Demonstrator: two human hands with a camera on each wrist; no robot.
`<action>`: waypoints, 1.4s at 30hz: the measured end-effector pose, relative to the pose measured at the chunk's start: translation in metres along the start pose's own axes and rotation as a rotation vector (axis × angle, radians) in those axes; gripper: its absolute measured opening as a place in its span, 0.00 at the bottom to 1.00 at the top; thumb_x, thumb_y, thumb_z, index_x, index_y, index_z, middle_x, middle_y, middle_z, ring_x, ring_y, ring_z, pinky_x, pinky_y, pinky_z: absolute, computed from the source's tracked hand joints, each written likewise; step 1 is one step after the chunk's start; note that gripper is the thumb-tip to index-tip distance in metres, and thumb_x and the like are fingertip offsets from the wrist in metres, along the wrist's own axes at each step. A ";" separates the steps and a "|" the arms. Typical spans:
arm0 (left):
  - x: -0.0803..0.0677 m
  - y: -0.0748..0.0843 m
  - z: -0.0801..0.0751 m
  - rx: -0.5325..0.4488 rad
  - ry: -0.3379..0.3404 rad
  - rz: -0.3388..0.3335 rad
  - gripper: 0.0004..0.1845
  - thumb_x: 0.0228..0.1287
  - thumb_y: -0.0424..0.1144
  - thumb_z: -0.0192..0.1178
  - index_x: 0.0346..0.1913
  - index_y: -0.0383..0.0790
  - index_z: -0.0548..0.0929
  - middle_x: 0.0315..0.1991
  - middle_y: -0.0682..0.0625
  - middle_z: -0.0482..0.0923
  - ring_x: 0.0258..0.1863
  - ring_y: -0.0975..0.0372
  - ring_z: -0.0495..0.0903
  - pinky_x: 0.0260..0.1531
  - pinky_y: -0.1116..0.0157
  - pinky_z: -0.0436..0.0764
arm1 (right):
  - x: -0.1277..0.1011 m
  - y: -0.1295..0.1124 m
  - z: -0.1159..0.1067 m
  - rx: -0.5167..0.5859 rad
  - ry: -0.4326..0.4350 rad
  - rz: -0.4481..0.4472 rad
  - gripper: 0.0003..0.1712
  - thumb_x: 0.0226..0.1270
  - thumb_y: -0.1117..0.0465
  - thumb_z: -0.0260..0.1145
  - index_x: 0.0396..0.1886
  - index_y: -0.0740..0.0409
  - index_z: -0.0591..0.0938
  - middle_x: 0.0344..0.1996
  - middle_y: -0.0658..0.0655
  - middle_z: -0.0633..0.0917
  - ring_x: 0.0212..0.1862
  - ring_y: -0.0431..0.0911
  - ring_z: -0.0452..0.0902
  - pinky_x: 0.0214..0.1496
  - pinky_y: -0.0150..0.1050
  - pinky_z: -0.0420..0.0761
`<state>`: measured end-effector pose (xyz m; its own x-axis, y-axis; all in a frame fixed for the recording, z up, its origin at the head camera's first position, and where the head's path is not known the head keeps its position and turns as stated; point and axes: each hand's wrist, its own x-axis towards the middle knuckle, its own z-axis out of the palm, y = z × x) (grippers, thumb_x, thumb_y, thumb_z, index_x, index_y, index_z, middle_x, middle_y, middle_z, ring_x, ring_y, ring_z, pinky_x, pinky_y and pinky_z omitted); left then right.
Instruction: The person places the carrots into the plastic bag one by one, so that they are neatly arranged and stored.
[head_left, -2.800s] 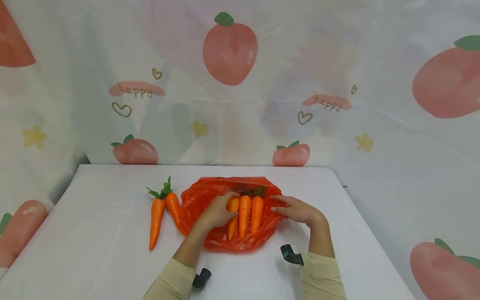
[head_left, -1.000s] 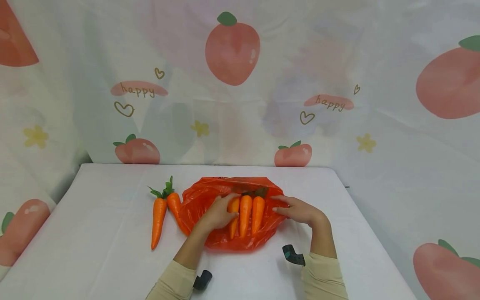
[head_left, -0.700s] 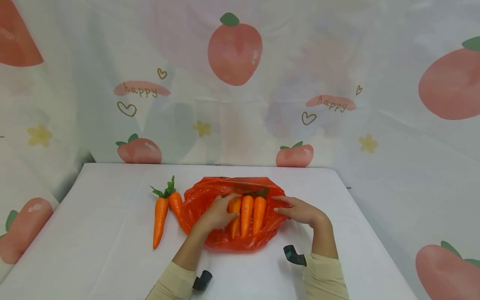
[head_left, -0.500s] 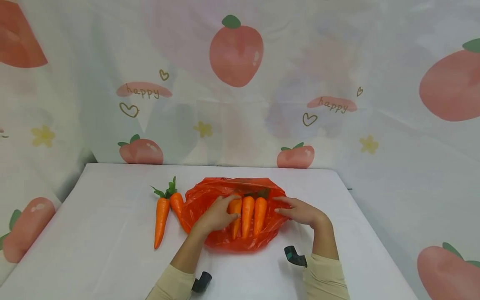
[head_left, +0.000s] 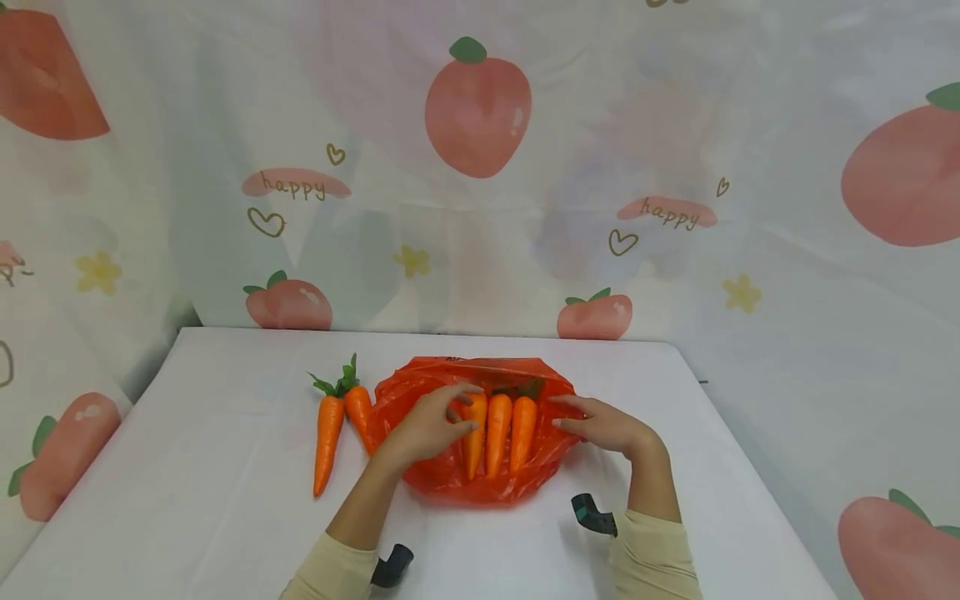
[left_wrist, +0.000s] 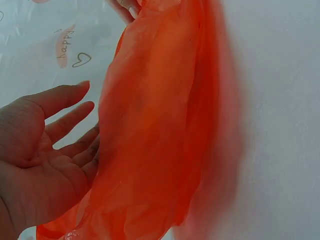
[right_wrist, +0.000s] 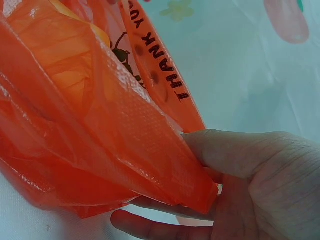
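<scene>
A red plastic bag [head_left: 487,493] lies with its mouth spread, and three carrots [head_left: 498,433] sit side by side in it. My left hand [head_left: 433,423] hovers at the leftmost of these carrots [head_left: 476,450], fingers and thumb apart with nothing gripped. In the left wrist view the left hand's fingers [left_wrist: 70,120] are loosely spread beside the bag. At the bag's right side, my right hand [head_left: 611,427] pinches its edge between thumb and fingers. The right wrist view shows the thumb [right_wrist: 225,147] over the film and fingers underneath.
Left of the bag, two carrots with green tops lie on the white table [head_left: 225,467]: one outer carrot [head_left: 327,446] and one inner carrot [head_left: 358,408], whose lower end meets the bag. A printed curtain [head_left: 480,250] stands behind the table. Black wrist devices [head_left: 592,514] hang below both forearms.
My left hand has let go of the leftmost carrot in the bag and drawn slightly left, its fingers opening. The right hand keeps its hold on the bag. The head view has shifted slightly.
</scene>
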<state>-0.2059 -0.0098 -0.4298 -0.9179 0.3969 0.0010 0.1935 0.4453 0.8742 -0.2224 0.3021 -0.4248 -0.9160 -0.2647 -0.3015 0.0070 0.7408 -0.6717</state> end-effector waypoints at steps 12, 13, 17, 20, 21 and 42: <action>-0.019 -0.004 -0.023 -0.003 0.027 0.091 0.25 0.69 0.38 0.70 0.67 0.54 0.80 0.60 0.46 0.80 0.50 0.54 0.80 0.45 0.58 0.85 | 0.001 -0.002 0.001 -0.007 0.006 -0.014 0.31 0.76 0.48 0.64 0.75 0.51 0.75 0.71 0.64 0.72 0.71 0.65 0.63 0.65 0.69 0.69; -0.021 -0.004 -0.026 0.000 0.023 0.095 0.25 0.69 0.38 0.70 0.67 0.54 0.80 0.60 0.46 0.80 0.51 0.54 0.80 0.45 0.58 0.85 | 0.001 -0.003 0.001 -0.006 0.006 -0.014 0.31 0.76 0.48 0.64 0.75 0.51 0.75 0.71 0.64 0.72 0.71 0.65 0.63 0.65 0.69 0.69; -0.030 -0.002 -0.038 0.021 0.019 0.115 0.24 0.69 0.37 0.70 0.66 0.54 0.80 0.58 0.50 0.81 0.49 0.55 0.81 0.45 0.59 0.85 | 0.001 -0.003 0.001 -0.003 0.006 -0.014 0.31 0.76 0.47 0.64 0.74 0.51 0.75 0.71 0.64 0.72 0.71 0.65 0.63 0.65 0.70 0.69; -0.036 -0.003 -0.048 0.020 0.027 0.125 0.23 0.69 0.37 0.70 0.64 0.52 0.81 0.55 0.53 0.82 0.47 0.57 0.82 0.44 0.60 0.84 | 0.002 -0.003 0.001 -0.001 0.001 -0.013 0.32 0.76 0.47 0.64 0.75 0.51 0.75 0.71 0.64 0.72 0.71 0.65 0.63 0.65 0.70 0.69; -0.038 -0.003 -0.052 0.018 0.029 0.123 0.22 0.69 0.38 0.70 0.64 0.52 0.81 0.54 0.54 0.82 0.46 0.57 0.81 0.44 0.60 0.84 | 0.002 -0.003 0.001 -0.003 0.001 -0.012 0.32 0.76 0.47 0.64 0.75 0.51 0.75 0.71 0.64 0.72 0.71 0.65 0.63 0.65 0.70 0.69; -0.062 -0.035 -0.114 -0.105 0.198 0.045 0.17 0.73 0.36 0.65 0.61 0.42 0.83 0.55 0.43 0.81 0.47 0.51 0.81 0.46 0.51 0.84 | -0.001 -0.002 0.000 -0.017 -0.006 0.001 0.33 0.75 0.46 0.64 0.75 0.52 0.74 0.71 0.66 0.71 0.71 0.67 0.62 0.64 0.72 0.68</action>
<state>-0.1947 -0.1414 -0.4049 -0.9612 0.2446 0.1276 0.2083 0.3404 0.9169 -0.2212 0.3010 -0.4230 -0.9135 -0.2680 -0.3059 0.0007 0.7512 -0.6601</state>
